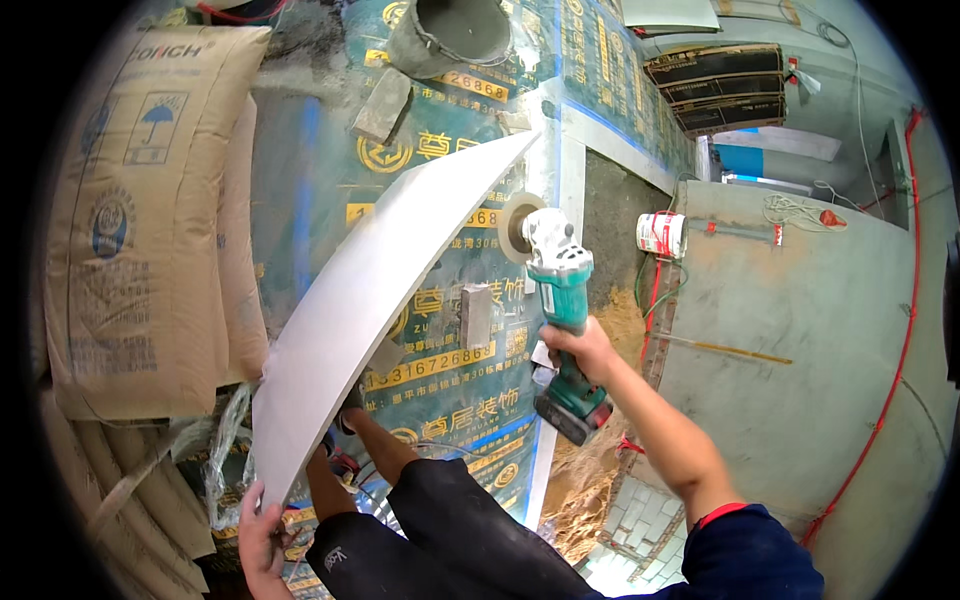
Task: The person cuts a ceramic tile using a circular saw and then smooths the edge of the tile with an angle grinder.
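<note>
My left hand (265, 540) grips the lower end of a long white tile (350, 290), fingers at its edge. The tile looks curved in this lens and slants up toward the far middle. In my right hand (588, 350) is a green and white cordless angle grinder (562, 270), gripped round its handle, with the battery below my fist. Its round disc (520, 227) is just right of the tile's right edge; I cannot tell whether the two touch. My legs (385, 440) stand beside the tile's near end.
Large brown paper sacks (145, 220) stand at the left. A bucket of grey mix (450, 35) and tile offcuts (477, 315) rest on the printed green floor sheeting (430, 210). At the right are a white tub (662, 235), sand (610, 365) and stacked boxes (718, 90).
</note>
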Demonstrator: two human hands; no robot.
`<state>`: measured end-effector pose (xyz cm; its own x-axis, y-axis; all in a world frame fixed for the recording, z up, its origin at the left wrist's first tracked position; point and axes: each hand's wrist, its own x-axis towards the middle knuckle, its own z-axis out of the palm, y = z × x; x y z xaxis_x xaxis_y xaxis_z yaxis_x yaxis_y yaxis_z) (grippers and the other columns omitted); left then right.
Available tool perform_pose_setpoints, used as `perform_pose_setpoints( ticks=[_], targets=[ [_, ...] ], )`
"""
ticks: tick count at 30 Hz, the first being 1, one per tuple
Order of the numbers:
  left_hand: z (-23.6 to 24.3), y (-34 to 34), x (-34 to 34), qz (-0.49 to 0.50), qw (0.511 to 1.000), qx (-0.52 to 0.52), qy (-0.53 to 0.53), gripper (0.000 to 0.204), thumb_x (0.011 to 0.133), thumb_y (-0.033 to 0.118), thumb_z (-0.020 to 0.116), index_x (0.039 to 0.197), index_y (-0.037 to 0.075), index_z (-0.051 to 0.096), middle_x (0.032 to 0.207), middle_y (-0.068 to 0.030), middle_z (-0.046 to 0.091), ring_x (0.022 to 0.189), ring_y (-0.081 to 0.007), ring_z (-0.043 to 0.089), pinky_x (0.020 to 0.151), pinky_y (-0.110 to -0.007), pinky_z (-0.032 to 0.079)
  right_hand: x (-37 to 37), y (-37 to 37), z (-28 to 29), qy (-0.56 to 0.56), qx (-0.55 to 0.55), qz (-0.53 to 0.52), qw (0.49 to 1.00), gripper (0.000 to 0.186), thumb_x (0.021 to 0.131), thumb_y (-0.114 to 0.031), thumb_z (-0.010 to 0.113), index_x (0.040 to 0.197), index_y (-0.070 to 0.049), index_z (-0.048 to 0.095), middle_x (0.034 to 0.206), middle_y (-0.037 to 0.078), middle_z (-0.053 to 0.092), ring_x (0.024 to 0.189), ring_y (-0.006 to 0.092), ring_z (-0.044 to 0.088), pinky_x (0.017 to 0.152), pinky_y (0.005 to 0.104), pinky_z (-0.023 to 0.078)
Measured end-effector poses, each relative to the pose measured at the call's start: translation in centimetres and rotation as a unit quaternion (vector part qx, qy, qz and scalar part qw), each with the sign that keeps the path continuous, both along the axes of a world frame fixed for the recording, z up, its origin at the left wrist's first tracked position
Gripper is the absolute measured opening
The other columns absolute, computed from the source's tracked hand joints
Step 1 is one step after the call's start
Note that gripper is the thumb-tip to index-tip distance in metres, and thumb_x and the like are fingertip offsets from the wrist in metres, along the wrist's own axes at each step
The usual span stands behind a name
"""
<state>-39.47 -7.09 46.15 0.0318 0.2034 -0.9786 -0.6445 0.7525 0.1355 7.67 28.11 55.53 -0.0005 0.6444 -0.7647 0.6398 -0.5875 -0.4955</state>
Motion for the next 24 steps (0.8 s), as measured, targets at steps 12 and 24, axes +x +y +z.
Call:
perform_pose_setpoints(
  ticks=[12, 24],
  targets=[
    [1.4, 3.5, 1.8, -0.447, 0.842, 0.033, 0.3, 0.065, 0.071, -0.008, 0.07, 0.133, -0.003, 0.051, 0.123, -0.0212, 0.061, 0.112, -0.0355, 0.062, 0.097, -0.04, 0.046, 1.0, 9.4, -0.3, 0.013, -0.013, 0.072, 0.997, 0.027, 0.08, -0.023, 0.079, 0.078, -0.006, 0.059, 0.066, 0.001, 0.056, 0.055, 0.0117, 0.053, 0.051, 0.0289, 0.043],
    [0.9, 5.2, 4.4, -0.428, 0.823, 0.019, 0.372, 0.064, 0.067, -0.017, 0.041, 0.128, -0.004, 0.059, 0.112, -0.0276, 0.067, 0.112, -0.0406, 0.062, 0.096, -0.04, 0.046, 1.1, 12.3, -1.0, -0.017, 0.005, 0.234, 0.972, 0.029, 0.079, -0.029, 0.079, 0.079, -0.005, 0.061, 0.067, 0.001, 0.059, 0.057, 0.0102, 0.055, 0.055, 0.0285, 0.044]
  ],
)
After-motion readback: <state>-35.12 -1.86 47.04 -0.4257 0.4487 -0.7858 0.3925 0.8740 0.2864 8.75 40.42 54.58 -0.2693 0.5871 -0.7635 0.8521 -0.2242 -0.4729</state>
